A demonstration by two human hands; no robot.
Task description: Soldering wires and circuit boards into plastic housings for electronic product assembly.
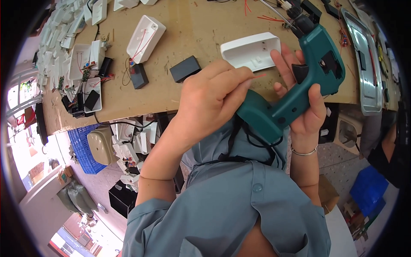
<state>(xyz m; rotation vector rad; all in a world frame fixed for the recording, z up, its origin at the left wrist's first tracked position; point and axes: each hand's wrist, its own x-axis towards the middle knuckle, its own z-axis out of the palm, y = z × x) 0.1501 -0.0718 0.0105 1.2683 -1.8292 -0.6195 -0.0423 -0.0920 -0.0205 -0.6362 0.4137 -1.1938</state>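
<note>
A green power screwdriver [299, 81] is being held above the near edge of the workbench [192, 25], the right hand [306, 107] wrapped around its grip. A thin red wire [257, 76] is being pinched by the closed left hand [214, 96]. The tool is judged rigid and fairly heavy, best gripped at the handle; the wire, light and easily bent. 1 white plastic shell [250, 50] is lying just beyond.

Wooden bench [201, 25] carries white casings [250, 50], black blocks [185, 68], wires [269, 18].
</note>
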